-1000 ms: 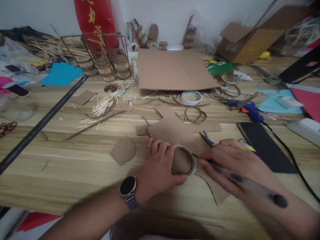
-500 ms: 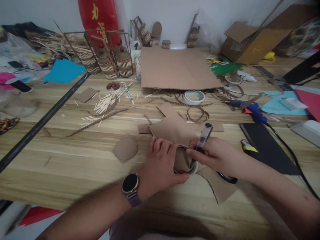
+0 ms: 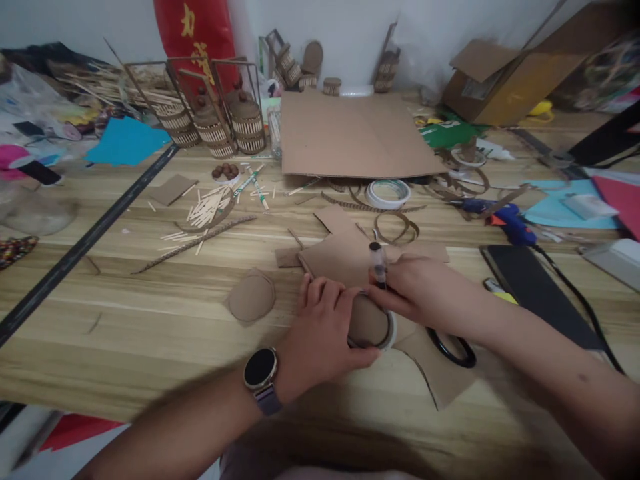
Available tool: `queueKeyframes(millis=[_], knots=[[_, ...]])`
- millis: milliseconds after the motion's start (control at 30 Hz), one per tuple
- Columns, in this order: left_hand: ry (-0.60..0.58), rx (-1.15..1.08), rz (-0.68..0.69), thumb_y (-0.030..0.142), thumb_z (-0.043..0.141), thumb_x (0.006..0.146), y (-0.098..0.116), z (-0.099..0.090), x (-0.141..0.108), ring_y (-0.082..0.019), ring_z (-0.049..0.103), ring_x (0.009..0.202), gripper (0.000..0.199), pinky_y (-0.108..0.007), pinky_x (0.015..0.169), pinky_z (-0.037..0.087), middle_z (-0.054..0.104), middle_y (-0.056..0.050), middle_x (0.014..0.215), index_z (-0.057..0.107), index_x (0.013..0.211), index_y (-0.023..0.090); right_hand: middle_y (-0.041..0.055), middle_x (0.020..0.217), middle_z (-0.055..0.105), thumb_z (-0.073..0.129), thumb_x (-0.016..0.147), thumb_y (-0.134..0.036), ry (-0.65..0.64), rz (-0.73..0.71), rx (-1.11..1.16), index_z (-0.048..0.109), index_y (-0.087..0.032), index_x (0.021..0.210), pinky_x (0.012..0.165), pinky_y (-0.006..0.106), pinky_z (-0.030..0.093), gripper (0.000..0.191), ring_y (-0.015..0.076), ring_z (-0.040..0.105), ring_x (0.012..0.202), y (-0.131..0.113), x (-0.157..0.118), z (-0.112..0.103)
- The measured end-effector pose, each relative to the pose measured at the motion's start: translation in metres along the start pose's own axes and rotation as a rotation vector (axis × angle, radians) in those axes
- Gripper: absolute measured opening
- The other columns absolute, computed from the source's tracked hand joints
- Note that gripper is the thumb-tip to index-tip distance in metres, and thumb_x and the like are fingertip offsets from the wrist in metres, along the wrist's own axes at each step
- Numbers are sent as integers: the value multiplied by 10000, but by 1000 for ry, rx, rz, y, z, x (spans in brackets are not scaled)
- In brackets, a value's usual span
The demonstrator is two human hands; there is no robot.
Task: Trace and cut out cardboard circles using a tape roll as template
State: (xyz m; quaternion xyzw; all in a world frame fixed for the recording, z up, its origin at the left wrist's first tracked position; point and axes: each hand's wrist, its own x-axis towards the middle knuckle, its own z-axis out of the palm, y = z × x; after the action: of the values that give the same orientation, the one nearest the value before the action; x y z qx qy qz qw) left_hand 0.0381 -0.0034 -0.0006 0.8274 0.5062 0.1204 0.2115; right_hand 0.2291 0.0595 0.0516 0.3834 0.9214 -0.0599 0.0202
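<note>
My left hand [image 3: 323, 330], a watch on its wrist, curves round the left side of a ring-shaped roll of tape [image 3: 392, 328] and presses it onto a piece of cardboard [image 3: 340, 257]. In my right hand [image 3: 415, 287] is a pen [image 3: 379, 263], held nearly upright. The pen's tip is hidden behind the fingers, near the far inner edge of the ring. A roughly round cardboard disc [image 3: 251, 297] lies left of my left hand. Below my right wrist, a black loop-shaped handle [image 3: 463, 357] rests by a cardboard offcut [image 3: 440, 380].
Bamboo sticks [image 3: 207, 207] and cardboard strips [image 3: 400, 230] lie farther back. Another tape roll [image 3: 389, 193] sits before a large cardboard sheet [image 3: 355, 133]. To the right are a blue glue gun [image 3: 515, 223] and a black board [image 3: 540, 287]. Small stick-sided baskets [image 3: 247, 127] stand at the back left.
My right hand has moved the pen left and away from me, from the ring's near right inner edge to its far side. My left hand and the tape roll have stayed put.
</note>
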Motion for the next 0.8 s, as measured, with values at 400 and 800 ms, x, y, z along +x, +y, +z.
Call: queueKeyframes(millis=[400,800], knots=[[14,14,16,560,807,752,-2,2,-1,-371,455,1244,768,-627,1195,284,579,-129,1247,544,1355,164,55,685,664,409,1047,-338,210,-42,268,562,-237,771,599,342,447,331,240,643,650,4,-14,-11],[20,-1,10,550,814,747,-1,1,-1,-369,451,1234,760,-632,1199,262,579,-127,1222,565,1345,152,84,635,666,215,1114,-419,241,-90,52,655,-206,770,636,378,415,597,261,648,641,-1,-22,11]])
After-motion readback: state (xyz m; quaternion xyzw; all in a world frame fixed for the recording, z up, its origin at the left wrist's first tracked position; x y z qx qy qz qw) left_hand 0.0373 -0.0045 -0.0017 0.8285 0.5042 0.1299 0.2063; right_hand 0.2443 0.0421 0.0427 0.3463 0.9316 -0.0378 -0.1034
